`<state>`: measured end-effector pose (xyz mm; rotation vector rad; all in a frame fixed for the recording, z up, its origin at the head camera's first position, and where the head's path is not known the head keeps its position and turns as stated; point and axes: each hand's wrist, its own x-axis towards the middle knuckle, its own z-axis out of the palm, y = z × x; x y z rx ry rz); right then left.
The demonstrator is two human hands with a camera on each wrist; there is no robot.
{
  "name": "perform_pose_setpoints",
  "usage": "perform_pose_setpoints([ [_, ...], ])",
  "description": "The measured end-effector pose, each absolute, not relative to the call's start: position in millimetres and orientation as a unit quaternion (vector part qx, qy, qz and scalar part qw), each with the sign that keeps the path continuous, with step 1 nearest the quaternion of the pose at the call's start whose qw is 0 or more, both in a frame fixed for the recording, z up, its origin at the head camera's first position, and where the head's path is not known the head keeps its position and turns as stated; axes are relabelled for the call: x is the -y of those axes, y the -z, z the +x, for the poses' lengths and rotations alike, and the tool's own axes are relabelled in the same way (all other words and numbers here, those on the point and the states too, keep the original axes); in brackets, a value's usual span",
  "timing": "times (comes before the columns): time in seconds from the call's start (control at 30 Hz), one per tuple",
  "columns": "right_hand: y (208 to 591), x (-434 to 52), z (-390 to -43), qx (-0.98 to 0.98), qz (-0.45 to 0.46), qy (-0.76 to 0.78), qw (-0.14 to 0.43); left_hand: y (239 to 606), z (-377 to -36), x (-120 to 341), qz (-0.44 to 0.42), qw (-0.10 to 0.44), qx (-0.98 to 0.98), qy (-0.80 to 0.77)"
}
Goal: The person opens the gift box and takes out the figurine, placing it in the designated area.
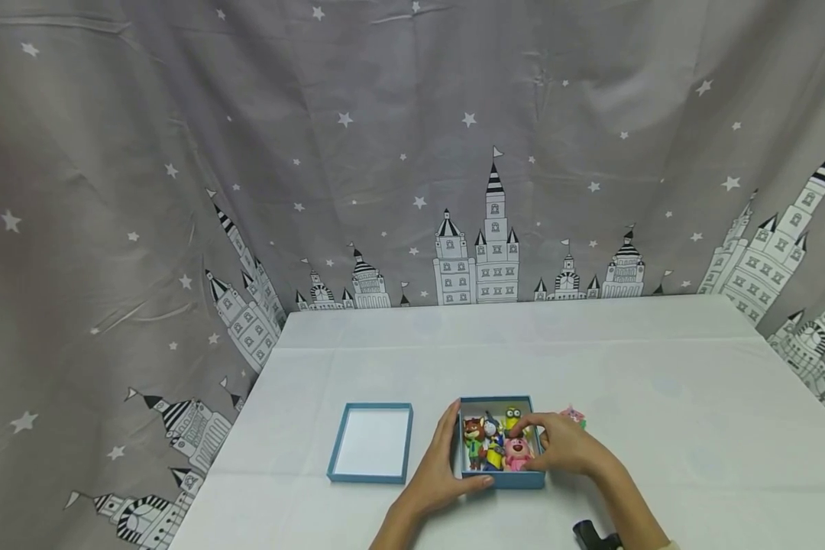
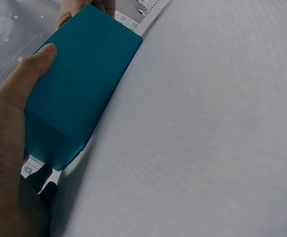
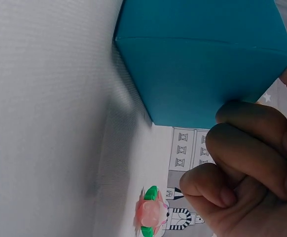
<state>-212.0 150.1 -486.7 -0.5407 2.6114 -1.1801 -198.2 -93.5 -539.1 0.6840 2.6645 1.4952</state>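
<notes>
A blue box (image 1: 502,480) stands on the table, packed with several small toy figures. My left hand (image 1: 429,477) holds its left side, fingers along the side wall and thumb across the front wall; the left wrist view shows that thumb (image 2: 40,59) on the teal surface. Over the box's right side, my right hand (image 1: 569,444) reaches in, thumb and index finger around a pink toy figure (image 1: 518,452). Beside it lie a fox figure (image 1: 474,439) in green, a blue-and-white figure (image 1: 491,428) and yellow figures (image 1: 512,418). The right hand's other fingers (image 3: 247,148) curl outside the box.
A shallow blue-rimmed lid (image 1: 370,480) with a white inside lies left of the box. Behind the right hand is a pink-and-green toy (image 3: 151,212) on the table. A black object (image 1: 594,535) shows near the right forearm. A grey printed curtain (image 1: 399,153) hangs behind.
</notes>
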Motion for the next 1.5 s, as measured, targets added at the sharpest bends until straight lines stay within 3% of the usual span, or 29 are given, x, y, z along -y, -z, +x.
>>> perform_pose_setpoints([
  [1.0,486.4,-143.8,-208.8,-0.906,-0.169,0.381,0.075,539.2,-198.9,93.4,0.223,-0.003,-0.852,-0.474],
  [1.5,485.7,-144.1,-209.8,-0.909,-0.168,0.373,0.084,540.0,-199.1,93.4,0.224,-0.003,-0.851,-0.476],
])
